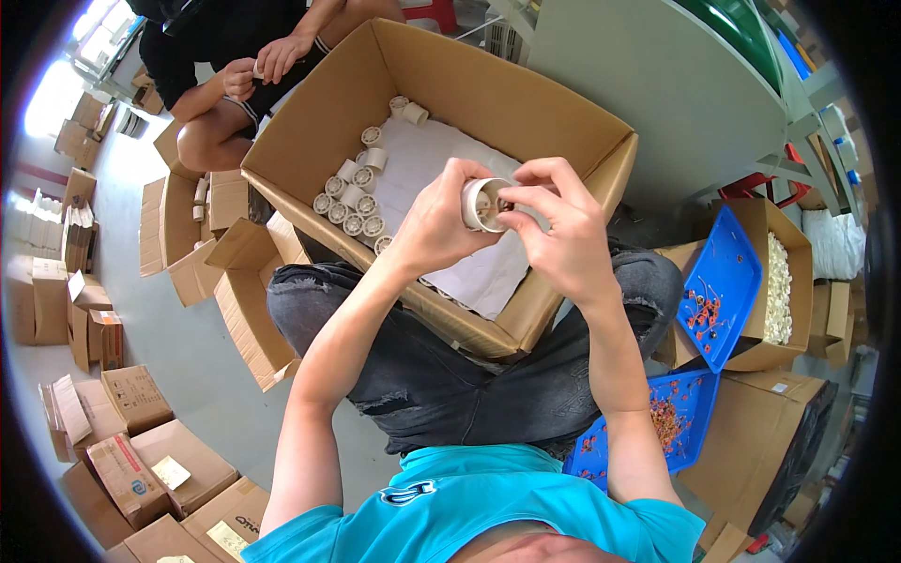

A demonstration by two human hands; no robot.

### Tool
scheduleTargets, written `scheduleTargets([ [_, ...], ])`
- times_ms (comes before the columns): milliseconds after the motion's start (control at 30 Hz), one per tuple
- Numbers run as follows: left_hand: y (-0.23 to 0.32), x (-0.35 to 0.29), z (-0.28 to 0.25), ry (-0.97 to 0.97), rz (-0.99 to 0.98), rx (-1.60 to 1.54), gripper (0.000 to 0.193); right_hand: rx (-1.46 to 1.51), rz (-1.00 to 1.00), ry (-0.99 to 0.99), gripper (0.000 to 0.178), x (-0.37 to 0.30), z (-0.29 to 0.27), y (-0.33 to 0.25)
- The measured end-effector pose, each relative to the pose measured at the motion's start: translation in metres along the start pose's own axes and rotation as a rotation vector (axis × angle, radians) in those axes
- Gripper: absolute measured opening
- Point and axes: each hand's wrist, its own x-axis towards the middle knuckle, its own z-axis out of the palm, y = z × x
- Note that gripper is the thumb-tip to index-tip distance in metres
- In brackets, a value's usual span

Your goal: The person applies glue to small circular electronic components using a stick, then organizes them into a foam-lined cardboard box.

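Observation:
My left hand (436, 220) is wrapped round a short white plastic cylinder (472, 199), its open mouth turned toward my right hand (568, 235). The thumb and fingers of that right hand are closed together at the mouth. Inside the cylinder something small and brownish shows, too small to name; what the right fingertips grip is partly hidden. Both hands are above a large open cardboard box (314, 131) in front of my lap. Similar white cylinders with spoked ends (353, 199) lie along its left side, on and beside a white sheet (441, 150).
Two blue trays (732, 253) with small red-orange parts (668, 422) are at my right, by a box of cream-coloured pieces (777, 291). A co-worker's hands (263, 70) hold a small white piece beyond the box. Cardboard boxes (178, 460) line the left; a grey panel (648, 94) stands at far right.

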Motion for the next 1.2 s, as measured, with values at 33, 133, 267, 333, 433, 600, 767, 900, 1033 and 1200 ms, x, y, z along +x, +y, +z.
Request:
scheduleTargets([
  [33,0.000,0.000,0.000,-0.034,0.065,0.064,0.057,0.000,-0.001,0.001,0.021,0.000,0.002,0.001],
  [133,0.004,0.003,0.002,-0.049,0.172,0.092,0.059,0.006,0.097,-0.051,0.019,0.000,0.006,0.007],
  [267,0.010,0.001,0.004,-0.116,0.115,0.024,0.057,0.028,0.158,-0.112,0.015,0.000,0.005,0.010],
  [333,0.005,-0.002,0.008,-0.084,0.137,0.026,0.056,0.054,0.170,-0.144,0.014,0.000,0.006,0.010],
  [433,0.001,-0.002,0.012,-0.040,0.177,0.032,0.054,0.075,0.077,-0.171,0.013,-0.001,0.008,0.012],
  [600,0.001,-0.002,0.010,-0.022,0.178,0.016,0.053,0.107,0.131,-0.167,0.016,-0.002,0.009,0.010],
  [767,0.004,0.000,0.009,-0.038,0.130,-0.015,0.051,0.199,0.218,-0.186,0.017,-0.002,0.007,0.014],
  [900,0.002,0.000,0.008,-0.039,0.152,-0.021,0.051,0.179,0.227,-0.163,0.015,-0.002,0.007,0.007],
  [1033,0.000,-0.002,0.006,-0.051,0.169,0.004,0.052,0.197,0.245,-0.153,0.017,-0.003,0.013,0.009],
  [1200,0.004,-0.002,-0.001,-0.136,0.146,-0.010,0.051,0.193,0.161,-0.156,0.018,-0.004,0.015,0.017],
])
